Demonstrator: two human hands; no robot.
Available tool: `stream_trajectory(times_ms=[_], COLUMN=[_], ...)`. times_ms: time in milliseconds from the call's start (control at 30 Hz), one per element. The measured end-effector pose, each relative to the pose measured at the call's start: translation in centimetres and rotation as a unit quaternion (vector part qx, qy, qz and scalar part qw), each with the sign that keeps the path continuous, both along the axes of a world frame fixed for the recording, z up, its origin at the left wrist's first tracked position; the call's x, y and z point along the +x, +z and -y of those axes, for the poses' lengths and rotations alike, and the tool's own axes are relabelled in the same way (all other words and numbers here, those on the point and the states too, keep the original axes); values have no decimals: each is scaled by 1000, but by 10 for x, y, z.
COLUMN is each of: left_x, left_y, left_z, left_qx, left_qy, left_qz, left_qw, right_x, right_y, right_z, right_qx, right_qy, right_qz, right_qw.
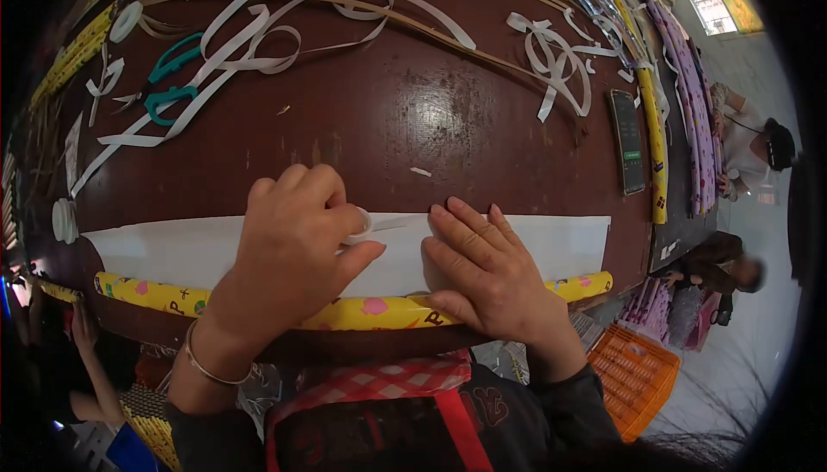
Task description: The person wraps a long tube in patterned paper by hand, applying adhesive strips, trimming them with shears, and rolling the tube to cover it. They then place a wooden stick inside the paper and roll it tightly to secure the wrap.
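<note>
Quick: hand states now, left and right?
Left hand: closed, pinching a small white tape roll.
Right hand: open, flat on the long white paper sheet.

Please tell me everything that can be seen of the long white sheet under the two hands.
The white sheet is a long, plain band, paper by its look, lying flat across the brown table near its front edge. Its right end is cut square. A yellow patterned roll lies along its near side. The right hand presses on it, palm down, fingers spread. The left hand rests on it and pinches a small white tape ring.
</note>
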State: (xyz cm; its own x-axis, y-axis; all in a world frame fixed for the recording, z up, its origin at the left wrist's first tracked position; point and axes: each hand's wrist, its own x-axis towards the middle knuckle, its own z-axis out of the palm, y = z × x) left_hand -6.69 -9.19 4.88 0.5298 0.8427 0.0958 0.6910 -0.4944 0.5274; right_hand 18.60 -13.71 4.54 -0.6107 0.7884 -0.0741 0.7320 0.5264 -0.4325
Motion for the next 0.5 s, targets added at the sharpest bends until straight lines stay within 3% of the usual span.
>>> stream_trajectory(times_ms=[233,500], left_x=[-65,-156], left_y=[25,30], left_z=[6,25], left_qx=[-29,-89], left_qy=[73,200], left_qz=[-74,-57], left_qw=[994,974], right_x=[1,3], right_y=[-1,0], right_z=[0,-1], right_qx=[18,-7], right_qy=[2,6], right_qz=[2,9], right_qw=[1000,1000])
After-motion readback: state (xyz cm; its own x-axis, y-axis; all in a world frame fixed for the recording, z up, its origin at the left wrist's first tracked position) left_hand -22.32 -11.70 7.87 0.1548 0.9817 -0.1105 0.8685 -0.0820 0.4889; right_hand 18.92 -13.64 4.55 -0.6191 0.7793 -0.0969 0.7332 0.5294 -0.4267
